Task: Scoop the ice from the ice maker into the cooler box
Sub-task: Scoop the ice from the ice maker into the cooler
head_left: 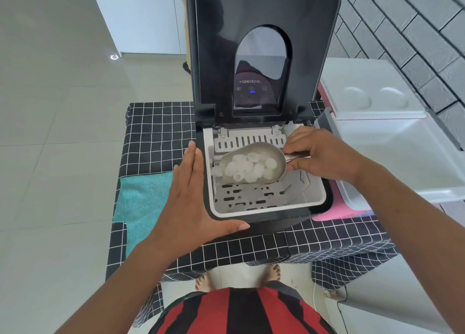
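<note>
Head view: ice cubes (247, 169) fill the bowl of a metal scoop (254, 165), which hangs over the white basket (312, 198) inside the black ice maker (264, 107), its lid (261, 14) standing upright at twelve o'clock. The right hand (324, 155) comes in from three o'clock and pinches the scoop's thin handle, thumb and fingers (292, 147) curled round it; the ice lies just beyond those fingertips, toward nine o'clock, with one cube at the scoop's far lip. The left hand (188, 200) lies flat against the maker's left wall at eight o'clock, fingers straight and together, thumb stretched along the front edge, gripping nothing. The white cooler box (402, 142) stands open just beside the maker at three o'clock, its lid (370, 89) tipped back toward a grey brick wall (415, 32). Under the maker lies a black checked tablecloth (156, 137), with a teal towel (143, 200) at nine o'clock and a pink cloth (337, 213) at four o'clock.
</note>
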